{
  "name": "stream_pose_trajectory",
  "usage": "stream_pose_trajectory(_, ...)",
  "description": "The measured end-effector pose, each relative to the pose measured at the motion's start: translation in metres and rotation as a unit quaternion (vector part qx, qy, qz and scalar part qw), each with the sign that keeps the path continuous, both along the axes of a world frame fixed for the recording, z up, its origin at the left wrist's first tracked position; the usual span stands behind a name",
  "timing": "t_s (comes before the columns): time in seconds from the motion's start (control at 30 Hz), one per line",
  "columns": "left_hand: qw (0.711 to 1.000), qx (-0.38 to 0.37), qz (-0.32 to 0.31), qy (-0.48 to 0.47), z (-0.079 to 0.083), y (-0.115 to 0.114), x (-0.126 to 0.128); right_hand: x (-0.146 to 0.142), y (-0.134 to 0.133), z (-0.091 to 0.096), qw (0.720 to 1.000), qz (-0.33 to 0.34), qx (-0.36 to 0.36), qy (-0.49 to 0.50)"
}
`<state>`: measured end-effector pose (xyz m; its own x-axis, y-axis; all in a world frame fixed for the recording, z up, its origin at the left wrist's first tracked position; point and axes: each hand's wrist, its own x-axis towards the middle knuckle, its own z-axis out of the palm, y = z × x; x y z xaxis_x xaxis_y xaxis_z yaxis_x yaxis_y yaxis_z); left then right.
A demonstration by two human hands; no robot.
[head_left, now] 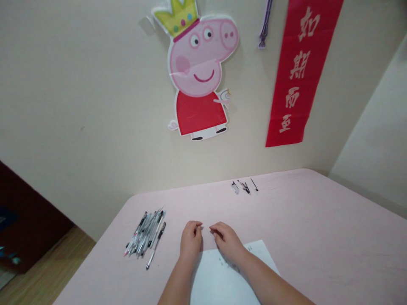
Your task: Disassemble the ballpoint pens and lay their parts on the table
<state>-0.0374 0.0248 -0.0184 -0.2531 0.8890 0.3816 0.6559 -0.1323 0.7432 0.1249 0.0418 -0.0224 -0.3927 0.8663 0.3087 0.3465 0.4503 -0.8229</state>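
Observation:
My left hand (191, 240) rests on the pink table top with its fingers curled in toward the thumb. Facing it across a small gap is my right hand (226, 239), its fingers also bent and drawn together. Nothing shows in either hand. Beneath my forearms lies a white sheet of paper (219, 281) with some small dark marks, partly covered by my right arm. To the left of my left hand is a heap of pens (144, 233), mostly clear-barrelled. One pen with a black grip (156, 245) lies apart at the heap's right side.
Several small dark and clear items (244, 187), perhaps pen parts, lie near the table's far edge. The pink table (318, 220) meets a wall carrying a cartoon pig cutout (202, 112) and a red banner (300, 76). Wooden floor (60, 258) shows at the left.

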Motion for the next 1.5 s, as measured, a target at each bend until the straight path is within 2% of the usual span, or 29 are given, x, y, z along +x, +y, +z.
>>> stream_pose_trajectory(0.13,0.990,-0.017,0.041,0.132,0.006,-0.003,-0.013,0.000,0.000,-0.002,1.000,-0.002,-0.004,0.001)
stream_pose_trajectory(0.2,0.969,-0.020,0.098,0.225,0.011,-0.006,-0.026,0.000,0.000,-0.003,1.000,-0.006,-0.006,0.003)
stream_pose_trajectory(0.3,0.922,-0.028,0.195,0.334,0.019,-0.011,-0.049,0.000,0.000,-0.003,1.000,-0.010,-0.009,0.007)
stream_pose_trajectory(0.43,0.876,-0.081,0.275,0.388,0.021,-0.017,-0.071,-0.001,0.001,-0.005,1.000,-0.007,-0.009,0.017)
stream_pose_trajectory(0.57,0.855,-0.130,0.294,0.407,0.017,-0.020,-0.078,-0.001,0.001,-0.006,1.000,-0.006,-0.013,0.021)
stream_pose_trajectory(0.77,0.863,-0.177,0.265,0.393,0.017,-0.018,-0.078,0.000,0.000,-0.003,1.000,-0.007,-0.009,0.013)
stream_pose_trajectory(0.9,0.889,-0.173,0.222,0.362,0.016,-0.014,-0.073,-0.001,0.000,-0.002,1.000,-0.006,-0.008,0.011)
stream_pose_trajectory(1.03,0.923,-0.142,0.175,0.312,0.020,-0.011,-0.057,-0.001,0.000,-0.004,1.000,-0.004,0.002,0.016)
stream_pose_trajectory(1.1,0.943,-0.119,0.134,0.279,0.024,-0.010,-0.046,-0.001,0.001,-0.006,1.000,-0.005,0.002,0.019)
stream_pose_trajectory(1.23,0.976,-0.070,0.006,0.206,0.026,-0.010,-0.027,-0.003,0.002,-0.013,0.999,-0.020,-0.015,0.041)
stream_pose_trajectory(1.33,0.983,-0.050,-0.069,0.163,0.024,-0.009,-0.019,-0.004,0.004,-0.018,0.997,-0.026,-0.027,0.068)
stream_pose_trajectory(1.5,0.979,-0.038,-0.150,0.134,0.024,-0.011,-0.009,-0.004,0.004,-0.017,0.995,-0.025,-0.049,0.087)
